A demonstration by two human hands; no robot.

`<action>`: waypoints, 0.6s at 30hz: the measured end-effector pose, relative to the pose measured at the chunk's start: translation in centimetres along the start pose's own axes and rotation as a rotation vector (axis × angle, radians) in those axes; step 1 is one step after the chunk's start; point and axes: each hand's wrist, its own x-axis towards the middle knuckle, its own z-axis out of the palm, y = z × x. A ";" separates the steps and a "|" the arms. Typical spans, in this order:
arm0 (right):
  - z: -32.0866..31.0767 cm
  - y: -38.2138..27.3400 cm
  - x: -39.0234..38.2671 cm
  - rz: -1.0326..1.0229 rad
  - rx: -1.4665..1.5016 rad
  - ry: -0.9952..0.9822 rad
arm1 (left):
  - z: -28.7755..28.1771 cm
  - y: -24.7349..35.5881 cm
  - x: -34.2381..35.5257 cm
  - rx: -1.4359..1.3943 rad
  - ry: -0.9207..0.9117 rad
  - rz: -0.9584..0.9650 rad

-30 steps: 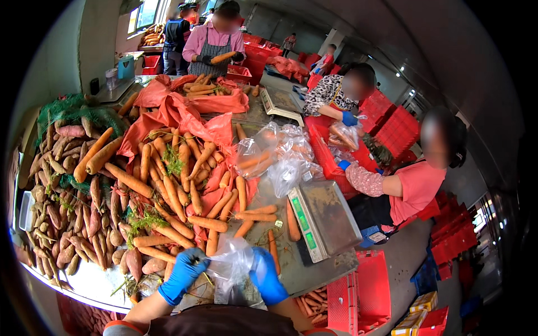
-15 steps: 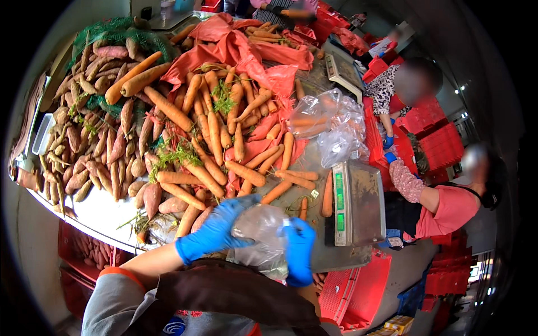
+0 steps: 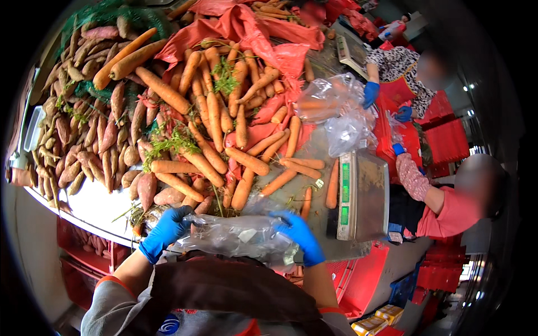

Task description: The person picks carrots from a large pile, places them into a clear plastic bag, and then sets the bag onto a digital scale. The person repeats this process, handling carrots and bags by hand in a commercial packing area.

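Evidently the left hand (image 3: 171, 227), in a blue glove, is closed on one end of a clear plastic bag (image 3: 224, 231). At the other end the right hand (image 3: 300, 234), gloved alike, touches the film with fingers stretched out along it; whether they pinch it I cannot tell. The bag spans from one hand to the other, crumpled and roughly level, along the near edge of the desk (image 3: 322, 224), just in front of the dark apron (image 3: 224, 285).

To handle it well, both hands would do best with a light, even pull: slack film folds over and clings to itself, while a hard tug could split it. Rubbing thumb against finger at one edge should help part the layers.

Farther in, carrots (image 3: 214, 120) lie heaped with a red sack (image 3: 255, 39) over the middle of the desk, and sweet potatoes (image 3: 109, 137) cover its left side. A scale (image 3: 370, 196) stands at the right edge, with bagged carrots (image 3: 322, 106) beyond it.

As for what is unclear, the right thumb does not show, and the bag's mouth is lost among folds and glare. A pale patch (image 3: 247, 236) there could be print or a scrap. The top of the view cuts off the desk's far edge, and the right forearm (image 3: 318, 288) partly blocks a red crate (image 3: 367, 280) below the near right corner.
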 end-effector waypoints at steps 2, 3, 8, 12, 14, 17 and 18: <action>-1.5 -2.8 2.8 0.111 0.283 0.162 | -0.3 0.5 0.1 0.070 -0.086 0.066; -2.1 -2.8 4.8 0.015 0.239 0.201 | 0.0 0.4 0.2 0.009 -0.117 0.069; -0.5 -3.7 16.3 -0.205 0.195 0.230 | 0.9 1.6 0.6 0.309 -0.220 0.208; 2.8 -8.2 23.2 -0.354 -0.252 0.300 | 1.3 0.9 0.6 0.248 -0.228 0.245; 4.7 -10.1 26.2 -0.484 -0.355 0.263 | 1.4 0.1 0.4 0.243 -0.198 0.258; 7.9 -12.6 28.9 -0.522 -0.641 0.255 | 1.1 -0.7 -0.1 0.185 -0.151 0.316; 8.8 -12.9 29.1 -0.471 -0.830 0.274 | 0.5 -0.3 0.0 0.181 -0.146 0.342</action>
